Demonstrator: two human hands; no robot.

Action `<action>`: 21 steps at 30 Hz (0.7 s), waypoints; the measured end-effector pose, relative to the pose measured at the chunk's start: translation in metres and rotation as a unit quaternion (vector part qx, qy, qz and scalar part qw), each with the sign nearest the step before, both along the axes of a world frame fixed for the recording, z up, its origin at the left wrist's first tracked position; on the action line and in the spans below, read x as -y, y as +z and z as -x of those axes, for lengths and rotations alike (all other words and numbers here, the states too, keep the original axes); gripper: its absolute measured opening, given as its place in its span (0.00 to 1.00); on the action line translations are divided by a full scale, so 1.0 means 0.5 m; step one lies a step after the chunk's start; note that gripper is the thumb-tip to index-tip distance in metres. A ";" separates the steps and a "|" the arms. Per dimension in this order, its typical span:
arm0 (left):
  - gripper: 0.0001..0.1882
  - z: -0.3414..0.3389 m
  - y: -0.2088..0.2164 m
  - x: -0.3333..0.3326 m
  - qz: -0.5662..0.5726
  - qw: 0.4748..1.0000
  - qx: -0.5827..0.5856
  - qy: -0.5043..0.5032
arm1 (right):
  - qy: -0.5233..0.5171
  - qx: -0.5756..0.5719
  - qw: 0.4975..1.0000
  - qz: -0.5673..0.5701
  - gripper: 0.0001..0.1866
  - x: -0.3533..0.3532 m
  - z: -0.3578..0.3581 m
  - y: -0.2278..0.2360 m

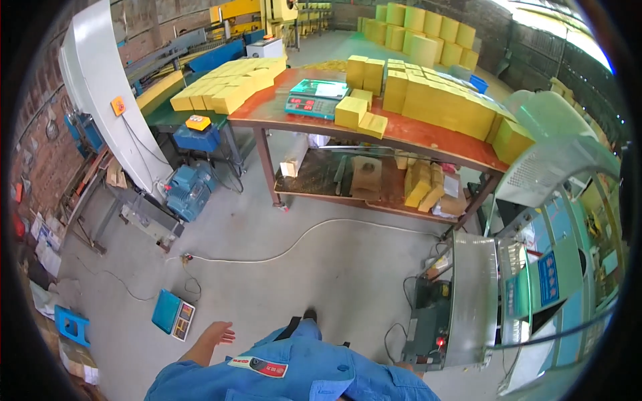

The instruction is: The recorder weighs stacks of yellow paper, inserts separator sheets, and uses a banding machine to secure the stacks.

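Observation:
My left hand (pixel 218 333) hangs low over the floor, empty, with its fingers stretched out and a little apart. Nearest to it, on the floor to its left, sits a teal-topped weighing scale (pixel 172 314), not touched. At my right side only a sliver of bare skin shows past the blue sleeve; the right hand itself is out of sight. Ahead stands a red-topped table (pixel 435 134) with a second teal scale (pixel 316 98), its red digits lit. Beside that scale are small yellow blocks (pixel 351 111) and a long row of yellow packs (pixel 435 100).
A white cable (pixel 301 238) crosses the grey floor. At right stands a machine with a metal chute (pixel 473 301). On the left are a blue motor (pixel 190 192), a tall white machine (pixel 100 93) and a blue stool (pixel 71 325). Yellow stacks (pixel 414 33) stand at the back.

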State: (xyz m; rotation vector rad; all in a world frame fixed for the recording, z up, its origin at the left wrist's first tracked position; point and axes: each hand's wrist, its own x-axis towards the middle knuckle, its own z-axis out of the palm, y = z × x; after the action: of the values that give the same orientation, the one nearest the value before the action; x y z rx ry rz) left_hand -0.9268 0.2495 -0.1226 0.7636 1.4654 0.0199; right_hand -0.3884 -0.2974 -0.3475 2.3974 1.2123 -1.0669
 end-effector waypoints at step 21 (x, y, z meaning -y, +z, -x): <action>0.18 -1.588 0.631 -1.124 -0.741 0.618 -0.085 -0.247 | -0.425 -0.328 0.728 -0.426 0.13 -1.191 -0.522 0.594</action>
State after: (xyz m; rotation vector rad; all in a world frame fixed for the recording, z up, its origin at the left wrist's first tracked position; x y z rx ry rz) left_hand -0.1328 0.8115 0.1929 2.5635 1.0863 0.8578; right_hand -0.1275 0.2982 -0.0503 3.6639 0.7756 -2.1337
